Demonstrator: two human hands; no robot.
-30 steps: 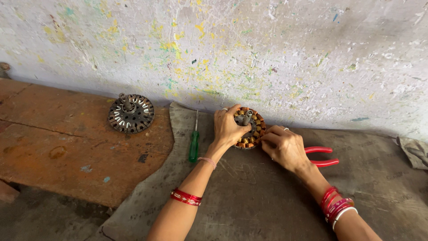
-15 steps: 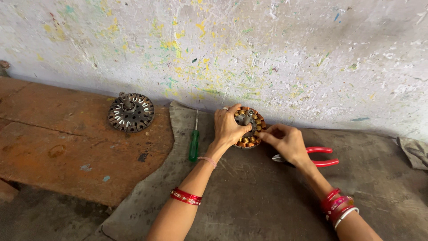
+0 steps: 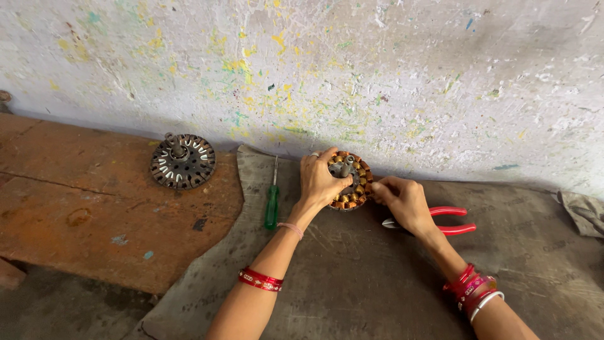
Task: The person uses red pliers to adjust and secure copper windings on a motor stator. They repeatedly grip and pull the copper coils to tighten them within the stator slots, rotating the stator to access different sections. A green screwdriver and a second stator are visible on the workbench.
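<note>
The round copper-wound motor stator [image 3: 350, 181] lies on the grey cloth mat [image 3: 377, 283], clasped from its left by the left hand [image 3: 319, 181], fingers curled over its rim. The right hand [image 3: 402, 200] pinches the stator's right edge; a second ago it lay over the red-handled pliers [image 3: 440, 220], whose jaws it now half hides. Left of the fingers lie a green screwdriver [image 3: 272, 201] and, farther off, a bare grey metal stator core [image 3: 182, 161] on a rusty board [image 3: 94, 214] beneath a paint-flecked wall [image 3: 377, 75].
</note>
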